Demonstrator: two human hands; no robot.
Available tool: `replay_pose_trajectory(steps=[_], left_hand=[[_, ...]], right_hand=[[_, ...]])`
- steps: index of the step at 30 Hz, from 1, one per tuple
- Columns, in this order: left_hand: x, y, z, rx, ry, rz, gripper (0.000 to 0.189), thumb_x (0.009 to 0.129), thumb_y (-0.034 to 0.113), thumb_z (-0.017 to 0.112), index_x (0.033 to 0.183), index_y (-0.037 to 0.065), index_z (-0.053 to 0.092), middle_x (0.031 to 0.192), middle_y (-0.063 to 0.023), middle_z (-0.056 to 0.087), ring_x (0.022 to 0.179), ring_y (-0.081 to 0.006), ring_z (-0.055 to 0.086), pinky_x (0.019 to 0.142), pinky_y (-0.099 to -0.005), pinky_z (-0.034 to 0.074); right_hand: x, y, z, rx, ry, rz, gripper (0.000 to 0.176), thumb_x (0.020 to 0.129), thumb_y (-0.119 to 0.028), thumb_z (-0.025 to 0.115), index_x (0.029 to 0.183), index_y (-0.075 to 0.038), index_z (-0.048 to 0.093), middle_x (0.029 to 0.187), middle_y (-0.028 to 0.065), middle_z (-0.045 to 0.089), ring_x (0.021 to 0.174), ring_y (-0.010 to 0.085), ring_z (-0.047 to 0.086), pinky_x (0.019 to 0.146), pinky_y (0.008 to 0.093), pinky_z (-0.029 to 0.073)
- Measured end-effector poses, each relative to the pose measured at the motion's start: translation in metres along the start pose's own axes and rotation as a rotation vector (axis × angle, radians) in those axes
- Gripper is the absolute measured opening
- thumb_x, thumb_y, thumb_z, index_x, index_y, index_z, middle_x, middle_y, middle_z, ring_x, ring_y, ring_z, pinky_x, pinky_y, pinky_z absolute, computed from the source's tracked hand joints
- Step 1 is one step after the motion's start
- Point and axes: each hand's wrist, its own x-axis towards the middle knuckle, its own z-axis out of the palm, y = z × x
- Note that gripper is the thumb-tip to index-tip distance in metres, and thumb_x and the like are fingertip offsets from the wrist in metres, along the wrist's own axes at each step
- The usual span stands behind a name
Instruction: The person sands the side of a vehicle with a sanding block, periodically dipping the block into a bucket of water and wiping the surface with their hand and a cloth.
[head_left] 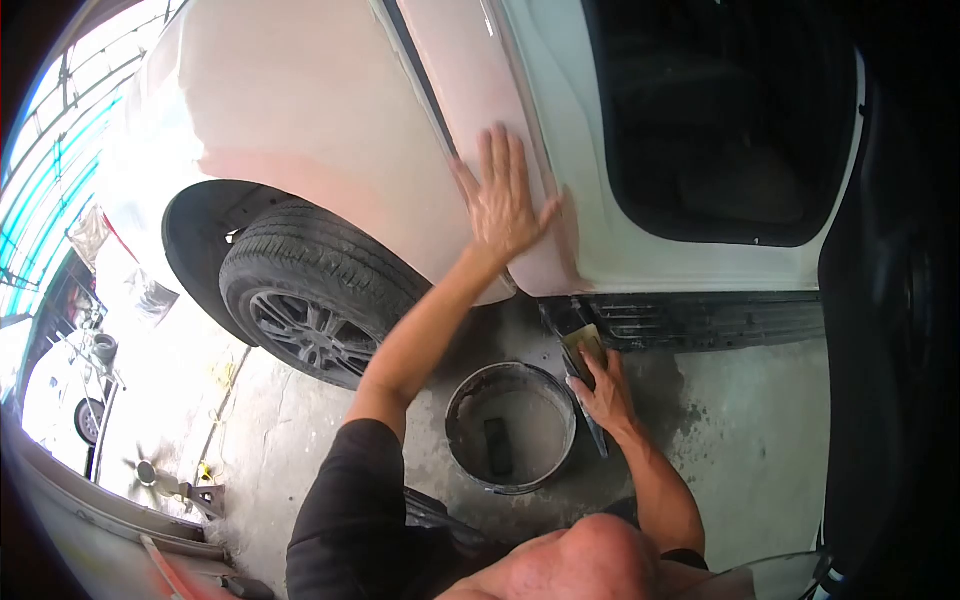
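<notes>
My left hand lies with its fingers spread on the pinkish body panel of the car, beside the door opening. Lower and to the right, my right hand holds a flat yellowish sanding block near the end of the black side step. Between my arms a round bucket stands on the floor, with cloudy grey water in it. A dark block shows inside the bucket.
The car's front wheel sits left of my left forearm. A fan-like metal object stands at the lower left. The open car door borders the right side. Wet patches mark the concrete floor.
</notes>
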Motion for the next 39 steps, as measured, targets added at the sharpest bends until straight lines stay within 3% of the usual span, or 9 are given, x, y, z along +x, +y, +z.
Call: replay_pose_trajectory(steps=[5,7,8,10,11,14,25,26,39], left_hand=[[0.154,-0.036,-0.056,0.108,0.311,0.070,0.105,0.092,0.058,0.060,0.157,-0.010,0.014,0.165,-0.0321,0.012,0.155,-0.0478,0.003,0.116,-0.0730,0.004],[0.205,-0.031,-0.085,0.243,0.251,-0.064,0.095,0.101,0.059,0.042,0.159,-0.006,0.005,0.169,-0.0240,-0.001,0.157,-0.0370,-0.005,0.124,-0.0619,-0.003],[0.228,-0.034,-0.113,0.133,0.033,-0.061,0.098,0.095,0.058,0.053,0.157,-0.008,0.015,0.166,-0.0277,0.009,0.155,-0.0417,0.004,0.120,-0.0672,0.004],[0.263,-0.045,-0.122,0.144,0.046,-0.034,0.099,0.094,0.058,0.054,0.157,-0.008,0.015,0.166,-0.0281,0.011,0.155,-0.0417,0.004,0.120,-0.0671,0.004],[0.279,-0.048,-0.113,0.262,0.278,-0.010,0.096,0.100,0.058,0.045,0.159,-0.006,0.005,0.168,-0.0249,0.002,0.157,-0.0371,-0.004,0.124,-0.0618,-0.002],[0.290,-0.046,-0.127,0.250,0.258,0.021,0.098,0.099,0.058,0.048,0.159,-0.008,0.006,0.168,-0.0246,0.005,0.157,-0.0361,-0.001,0.126,-0.0574,-0.001],[0.148,-0.024,-0.070,0.249,0.154,0.016,0.102,0.097,0.065,0.046,0.161,-0.002,0.003,0.169,-0.0222,0.001,0.157,-0.0345,-0.001,0.127,-0.0549,0.003],[0.136,-0.031,-0.052,0.044,0.313,0.193,0.103,0.092,0.060,0.058,0.157,-0.010,0.017,0.164,-0.0327,0.014,0.154,-0.0486,0.005,0.117,-0.0711,0.006],[-0.045,0.004,0.009,-0.064,-0.140,0.170,0.099,0.090,0.060,0.060,0.156,-0.006,0.028,0.166,-0.0260,0.016,0.156,-0.0416,0.007,0.117,-0.0705,0.009]], right_hand=[[-0.004,0.010,-0.006,0.029,-0.038,0.098,0.068,0.088,-0.030,0.076,0.148,-0.013,0.050,0.126,0.0255,0.047,0.116,0.0434,0.051,0.101,0.0490,0.045],[-0.006,0.015,-0.010,0.001,-0.018,0.098,0.069,0.088,-0.031,0.076,0.149,-0.013,0.050,0.126,0.0252,0.047,0.117,0.0433,0.050,0.101,0.0490,0.045],[-0.006,0.016,-0.010,-0.010,-0.006,0.100,0.069,0.088,-0.032,0.076,0.149,-0.013,0.050,0.126,0.0251,0.048,0.117,0.0432,0.050,0.101,0.0489,0.045],[-0.005,0.016,-0.013,-0.010,-0.008,0.117,0.069,0.088,-0.031,0.076,0.149,-0.013,0.050,0.126,0.0249,0.047,0.117,0.0432,0.050,0.101,0.0490,0.045],[-0.005,0.016,-0.015,-0.011,-0.010,0.128,0.069,0.088,-0.031,0.076,0.149,-0.013,0.050,0.126,0.0248,0.047,0.117,0.0433,0.050,0.101,0.0490,0.045],[-0.003,0.010,-0.018,-0.022,-0.013,0.113,0.068,0.088,-0.031,0.076,0.148,-0.013,0.050,0.126,0.0249,0.047,0.118,0.0434,0.050,0.100,0.0491,0.045],[-0.003,0.006,-0.008,-0.020,-0.027,0.092,0.067,0.088,-0.030,0.076,0.148,-0.015,0.050,0.125,0.0254,0.048,0.115,0.0446,0.051,0.099,0.0501,0.045],[-0.003,0.005,-0.006,-0.015,-0.031,0.086,0.067,0.088,-0.030,0.076,0.148,-0.015,0.050,0.125,0.0255,0.048,0.115,0.0446,0.051,0.099,0.0502,0.045],[-0.021,-0.010,0.001,-0.113,-0.210,0.019,0.064,0.087,-0.030,0.076,0.146,-0.018,0.054,0.128,0.0237,0.049,0.112,0.0439,0.054,0.095,0.0501,0.047]])
